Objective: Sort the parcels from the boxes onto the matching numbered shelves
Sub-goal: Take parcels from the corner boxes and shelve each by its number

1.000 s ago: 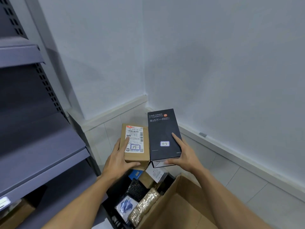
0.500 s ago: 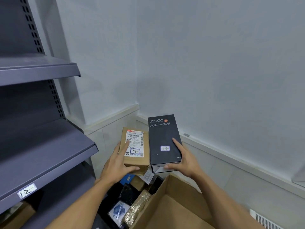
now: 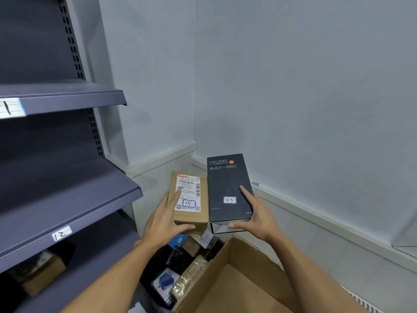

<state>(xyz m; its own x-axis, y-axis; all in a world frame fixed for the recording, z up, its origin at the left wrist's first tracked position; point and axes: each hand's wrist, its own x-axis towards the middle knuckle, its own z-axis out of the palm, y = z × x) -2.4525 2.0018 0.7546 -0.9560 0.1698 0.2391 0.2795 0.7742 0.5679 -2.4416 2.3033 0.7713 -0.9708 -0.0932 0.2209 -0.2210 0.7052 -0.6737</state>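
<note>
Both parcels are held up side by side with labels facing the camera, probably so the numbers can be read. The left hand (image 3: 162,219) has its fingers wrapped round the brown parcel (image 3: 188,201) marked 15, and the right hand (image 3: 256,216) grips the black hair drier box (image 3: 228,187) marked 03. They're above the open cardboard box (image 3: 237,283), with the shelf tagged 12 (image 3: 62,232) off to the left, matching neither.

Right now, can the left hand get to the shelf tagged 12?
Probably yes: the left hand, gripping the brown parcel marked 15, sits just right of the shelf tagged 12, with nothing between them.
</note>
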